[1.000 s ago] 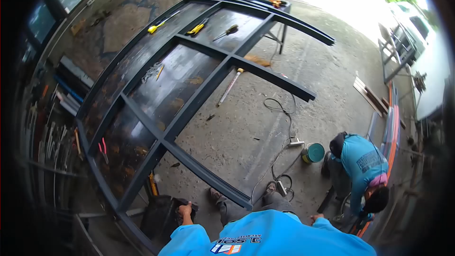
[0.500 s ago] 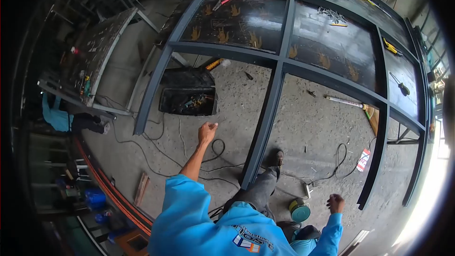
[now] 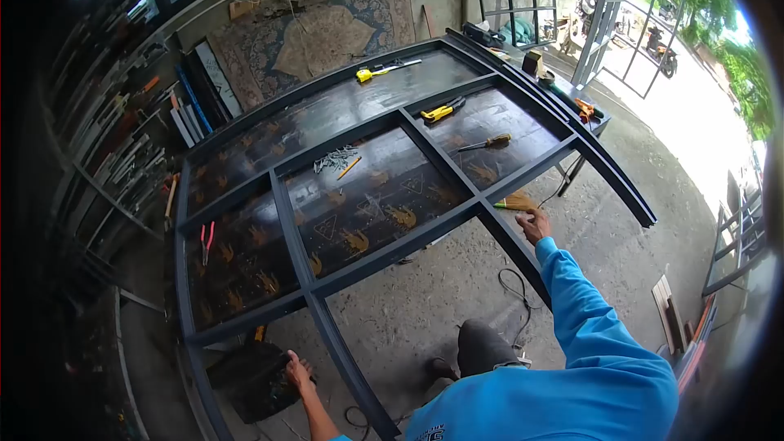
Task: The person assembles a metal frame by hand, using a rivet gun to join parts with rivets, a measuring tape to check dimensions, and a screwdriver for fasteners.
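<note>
In the head view, a large dark grey metal frame (image 3: 392, 251) of crossing bars lies across a dark, glossy work surface (image 3: 367, 208) marked with orange-brown prints, and some of its bars extend past the surface's near edge, above the grey concrete floor (image 3: 408, 310). The right hand (image 3: 535, 226) is just beside the frame's right-hand lower bar, its fingers curled in a narrow grip; whether it touches the bar or pinches something small cannot be told. Just beside its fingertips is a straw-coloured brush with a green end (image 3: 514, 202). The left hand (image 3: 300, 371) is lower down, at the right side of a black container (image 3: 251, 382), fingers loosely bent; whether they close on its edge cannot be told. In the frame's compartments lie red-handled pliers (image 3: 207, 243) at the left, a heap of silver metal pieces (image 3: 335, 158) with a yellow pencil-like stick (image 3: 349, 168) just beside it in the middle, and a yellow-and-black tool (image 3: 442, 111) and a screwdriver (image 3: 487, 144) at the right. A yellow tape measure (image 3: 364, 75) lies in the long far compartment. A dark cable (image 3: 518, 287) loops on the floor beyond the person's knee (image 3: 483, 343).
</note>
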A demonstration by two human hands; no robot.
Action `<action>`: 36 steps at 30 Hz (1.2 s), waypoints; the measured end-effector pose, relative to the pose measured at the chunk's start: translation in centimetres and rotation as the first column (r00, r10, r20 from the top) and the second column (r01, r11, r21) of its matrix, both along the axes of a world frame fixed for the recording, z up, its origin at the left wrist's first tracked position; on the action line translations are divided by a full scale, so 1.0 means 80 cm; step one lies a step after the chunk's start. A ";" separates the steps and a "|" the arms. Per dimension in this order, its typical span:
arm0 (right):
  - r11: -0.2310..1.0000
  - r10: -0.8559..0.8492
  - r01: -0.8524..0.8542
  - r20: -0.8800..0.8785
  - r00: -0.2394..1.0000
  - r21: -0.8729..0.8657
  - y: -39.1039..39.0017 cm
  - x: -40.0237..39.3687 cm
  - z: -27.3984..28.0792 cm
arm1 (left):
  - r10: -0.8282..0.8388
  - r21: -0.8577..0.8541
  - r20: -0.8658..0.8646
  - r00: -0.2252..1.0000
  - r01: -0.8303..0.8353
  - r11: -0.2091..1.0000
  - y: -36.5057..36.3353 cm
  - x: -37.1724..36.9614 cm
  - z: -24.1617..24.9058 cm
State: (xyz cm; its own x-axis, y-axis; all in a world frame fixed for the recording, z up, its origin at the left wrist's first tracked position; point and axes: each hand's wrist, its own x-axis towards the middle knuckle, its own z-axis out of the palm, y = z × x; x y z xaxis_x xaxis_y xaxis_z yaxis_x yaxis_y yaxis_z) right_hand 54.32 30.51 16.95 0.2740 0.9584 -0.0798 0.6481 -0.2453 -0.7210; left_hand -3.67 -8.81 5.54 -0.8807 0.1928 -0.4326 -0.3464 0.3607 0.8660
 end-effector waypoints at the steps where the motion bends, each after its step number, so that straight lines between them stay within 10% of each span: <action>1: 1.000 -0.012 0.012 -0.019 1.000 0.003 0.017 0.000 -0.005 | 0.053 0.034 0.042 0.998 -0.054 0.998 0.020 -0.005 0.013; 3: 0.998 -0.039 0.046 0.125 0.991 -0.050 0.063 -0.002 -0.020 | -0.005 0.054 0.038 0.999 0.003 0.999 0.059 -0.017 0.031; 7: 0.946 -0.261 0.140 -0.425 0.867 -0.293 0.155 0.012 -0.090 | 0.106 -0.047 0.165 0.981 -0.100 0.994 0.139 -0.041 0.045; 11: 0.882 -0.415 0.175 -0.545 0.729 -0.438 0.207 0.005 -0.136 | 0.114 0.140 0.330 0.937 -0.168 0.976 0.178 -0.034 0.050; 12: 0.869 -0.430 0.104 -0.636 0.641 -0.483 0.222 0.030 -0.180 | 0.119 0.053 0.153 0.981 -0.128 0.990 0.184 -0.043 0.033; 21: 0.862 -0.387 0.255 -0.244 0.889 -0.439 0.231 -0.009 -0.125 | 0.212 -0.324 0.051 0.976 -0.185 0.928 0.240 -0.023 0.074; 27: 0.941 -0.315 0.255 -0.294 0.902 -0.224 0.272 0.001 -0.158 | 0.150 -0.417 -0.016 0.989 -0.143 0.897 0.283 -0.048 0.088; 30: 0.966 -0.050 0.093 0.182 0.982 -0.241 0.317 -0.057 -0.091 | 0.178 -0.393 0.042 0.983 -0.147 0.908 0.312 -0.077 0.088; 33: 0.899 -0.392 0.271 -0.356 0.848 -0.343 0.337 -0.143 -0.037 | 0.251 -0.314 0.077 0.965 -0.215 0.925 0.368 -0.096 0.096; 36: 0.916 -0.139 0.231 0.282 0.949 -0.328 0.360 -0.108 -0.114 | 0.180 -0.223 0.193 0.965 -0.135 0.965 0.370 -0.137 0.066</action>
